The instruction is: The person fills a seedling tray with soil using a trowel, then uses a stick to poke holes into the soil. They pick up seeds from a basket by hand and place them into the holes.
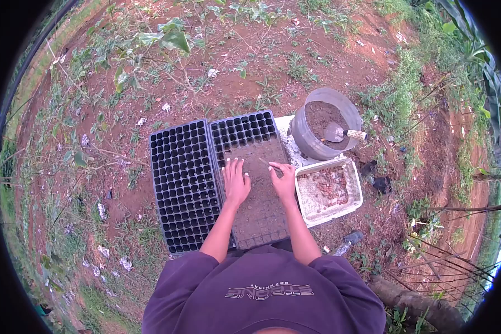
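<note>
My left hand [235, 181] lies with its fingers spread on the soil-filled part of the right seedling tray [256, 222]. On the same tray's right side, my right hand [284, 181] is closed, fingers bent together around a small thin stick [268, 163] that points up and left over the soil. Brown soil covers the tray's middle and near part, while the cells at its far end stand empty and black. Beside it on the left is a second black seedling tray [185, 183] with empty cells.
Right of the trays sits a white basket [328, 215] holding small reddish-brown pieces. Behind it, a round clear tub [306, 136] holds soil and a trowel [339, 133]. A plastic bottle [348, 244] lies near the basket. Leafy plants grow beyond the trays and to the left.
</note>
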Motion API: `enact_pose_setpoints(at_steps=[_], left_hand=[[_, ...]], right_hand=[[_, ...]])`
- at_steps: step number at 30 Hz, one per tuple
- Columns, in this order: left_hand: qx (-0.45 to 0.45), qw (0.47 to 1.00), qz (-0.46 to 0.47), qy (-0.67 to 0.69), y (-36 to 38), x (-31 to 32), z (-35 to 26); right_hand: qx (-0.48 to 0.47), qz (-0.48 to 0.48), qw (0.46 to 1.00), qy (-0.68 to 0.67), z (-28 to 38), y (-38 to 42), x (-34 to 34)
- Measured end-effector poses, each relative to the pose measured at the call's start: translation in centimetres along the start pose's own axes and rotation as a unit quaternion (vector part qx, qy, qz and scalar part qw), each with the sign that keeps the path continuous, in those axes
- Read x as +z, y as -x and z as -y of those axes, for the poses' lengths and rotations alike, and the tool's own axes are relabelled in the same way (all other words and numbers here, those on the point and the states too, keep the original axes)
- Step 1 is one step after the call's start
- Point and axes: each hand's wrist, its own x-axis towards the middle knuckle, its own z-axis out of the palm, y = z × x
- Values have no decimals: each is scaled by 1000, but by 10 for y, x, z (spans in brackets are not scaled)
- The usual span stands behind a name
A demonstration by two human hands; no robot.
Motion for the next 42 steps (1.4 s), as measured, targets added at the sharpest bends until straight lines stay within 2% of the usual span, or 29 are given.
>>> enact_pose_setpoints(at_steps=[7, 14, 17, 19, 21, 23, 29, 31, 32, 35, 36, 39, 40, 42], left_hand=[[25, 999, -13, 27, 21, 38, -51], [30, 998, -32, 47, 34, 85, -124], [9, 999, 13, 28, 42, 100, -148], [-1, 1000, 26, 18, 50, 112, -160], [-8, 999, 34, 4, 51, 123, -165], [-30, 997, 41, -49, 53, 131, -163], [-32, 995, 39, -84, 54, 125, -168], [-28, 994, 33, -96, 56, 125, -170], [-26, 993, 27, -109, 53, 126, -170], [-41, 992, 41, -112, 53, 121, -176], [-45, 992, 42, -111, 54, 121, -177], [-55, 990, 35, -124, 49, 122, -180], [-51, 989, 25, -135, 46, 123, -180], [-50, 988, 15, -144, 42, 123, -183]], right_hand=[[8, -16, 1000, -10, -30, 10, -57], [-42, -2, 999, 21, -81, 18, -121], [-57, -2, 997, 45, -112, 24, -137], [-32, 7, 999, 38, -121, 30, -152], [8, 45, 998, 52, -128, 31, -162], [2, 42, 997, 57, -137, 31, -166], [21, 93, 994, 54, -143, 31, -170], [15, 202, 978, 58, -148, 30, -172], [13, 221, 974, 52, -151, 30, -174], [25, 229, 973, 22, -160, 27, -185], [2, 200, 979, 48, -161, 26, -187], [7, 192, 978, 76, -170, 14, -200], [-49, 109, 985, 122, -170, 15, -201], [-54, 106, 984, 133, -173, 8, -207]])
